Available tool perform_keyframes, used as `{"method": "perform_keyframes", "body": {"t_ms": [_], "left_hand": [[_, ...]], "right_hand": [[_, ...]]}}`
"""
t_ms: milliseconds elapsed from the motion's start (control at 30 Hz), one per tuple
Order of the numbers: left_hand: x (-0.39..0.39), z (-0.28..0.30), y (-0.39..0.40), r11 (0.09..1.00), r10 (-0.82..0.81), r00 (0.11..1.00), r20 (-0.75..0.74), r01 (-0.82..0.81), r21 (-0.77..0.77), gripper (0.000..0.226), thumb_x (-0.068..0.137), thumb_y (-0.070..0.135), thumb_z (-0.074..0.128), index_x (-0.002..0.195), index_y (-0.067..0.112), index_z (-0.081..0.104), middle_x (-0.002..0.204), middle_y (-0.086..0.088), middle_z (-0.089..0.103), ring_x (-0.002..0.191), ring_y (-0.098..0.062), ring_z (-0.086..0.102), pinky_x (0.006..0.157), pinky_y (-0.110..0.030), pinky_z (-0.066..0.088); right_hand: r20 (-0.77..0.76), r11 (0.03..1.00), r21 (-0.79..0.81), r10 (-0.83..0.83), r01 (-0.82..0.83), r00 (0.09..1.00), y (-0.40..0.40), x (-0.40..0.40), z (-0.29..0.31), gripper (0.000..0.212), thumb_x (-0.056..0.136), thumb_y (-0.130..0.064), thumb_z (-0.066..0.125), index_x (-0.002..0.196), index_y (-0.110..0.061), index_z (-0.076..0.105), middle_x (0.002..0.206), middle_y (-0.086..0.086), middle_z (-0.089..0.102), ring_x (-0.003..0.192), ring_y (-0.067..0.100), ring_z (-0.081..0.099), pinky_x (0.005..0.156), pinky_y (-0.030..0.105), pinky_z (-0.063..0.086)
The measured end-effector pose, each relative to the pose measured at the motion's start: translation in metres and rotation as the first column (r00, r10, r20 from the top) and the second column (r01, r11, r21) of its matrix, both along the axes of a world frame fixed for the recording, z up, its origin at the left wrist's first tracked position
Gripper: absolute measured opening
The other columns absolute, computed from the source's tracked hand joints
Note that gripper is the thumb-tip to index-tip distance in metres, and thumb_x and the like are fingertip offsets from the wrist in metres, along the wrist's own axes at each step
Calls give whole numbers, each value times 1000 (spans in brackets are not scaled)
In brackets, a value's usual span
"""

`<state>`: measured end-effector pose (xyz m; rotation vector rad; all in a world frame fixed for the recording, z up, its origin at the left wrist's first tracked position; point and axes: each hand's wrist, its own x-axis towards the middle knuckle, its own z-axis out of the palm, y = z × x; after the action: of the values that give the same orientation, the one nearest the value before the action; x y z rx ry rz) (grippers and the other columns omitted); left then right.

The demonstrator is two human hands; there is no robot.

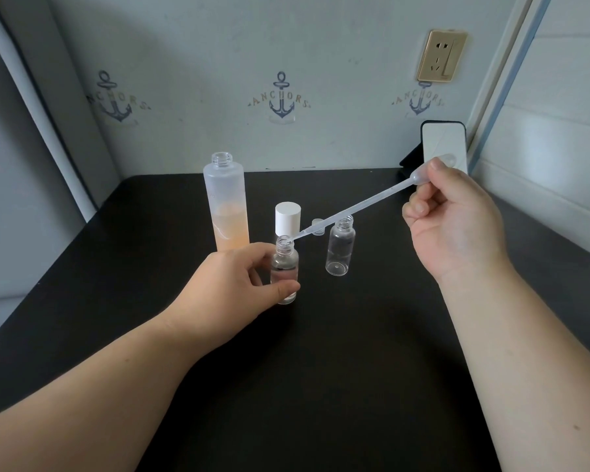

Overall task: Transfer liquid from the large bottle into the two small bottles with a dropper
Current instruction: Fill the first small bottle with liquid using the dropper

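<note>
A tall frosted large bottle point(226, 206), uncapped and partly filled with peach liquid, stands on the black table point(338, 352). In front of it my left hand point(232, 287) grips a small clear bottle point(284, 267) that holds some liquid. My right hand point(453, 219) pinches the bulb of a clear plastic dropper point(355, 212). The dropper slants down to the left and its tip sits at the mouth of that small bottle. A second small clear bottle point(340, 247) stands open to the right and looks empty.
A white cap point(288, 218) stands just behind the held bottle, and a small clear cap point(317, 227) lies beside it. A phone point(443, 144) leans against the wall at the back right, under a gold wall socket point(440, 56).
</note>
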<state>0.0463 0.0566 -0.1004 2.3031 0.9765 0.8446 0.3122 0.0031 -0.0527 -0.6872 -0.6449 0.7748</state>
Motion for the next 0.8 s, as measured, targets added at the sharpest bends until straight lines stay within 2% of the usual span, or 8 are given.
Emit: {"method": "perform_keyframes", "body": {"t_ms": [100, 533, 800], "left_hand": [[-1, 0, 0, 1000, -4, 1000, 7, 4, -5, 23, 81, 44, 79, 91, 56, 63, 78, 35, 62, 69, 1, 59, 64, -7, 44], [-1, 0, 0, 1000, 6, 1000, -22, -7, -19, 24, 82, 44, 78, 99, 51, 64, 76, 42, 59, 70, 6, 58, 62, -5, 42], [2, -1, -2, 995, 77, 997, -28, -79, -57, 25, 79, 48, 80, 99, 47, 64, 80, 43, 60, 72, 5, 62, 59, -6, 42]], "right_hand": [[5, 1000, -1, -5, 5, 1000, 0, 0, 0, 39, 97, -8, 61, 61, -17, 75, 66, 0, 63, 52, 9, 47, 52, 21, 38], [68, 998, -42, -37, 40, 997, 2, 4, -3, 35, 97, -12, 63, 65, -16, 77, 67, 0, 63, 53, 13, 45, 53, 21, 39], [-82, 997, -75, -14, 8, 997, 2, 7, -6, 35, 97, -15, 64, 65, -15, 76, 71, -1, 62, 58, 10, 49, 56, 21, 39]]}}
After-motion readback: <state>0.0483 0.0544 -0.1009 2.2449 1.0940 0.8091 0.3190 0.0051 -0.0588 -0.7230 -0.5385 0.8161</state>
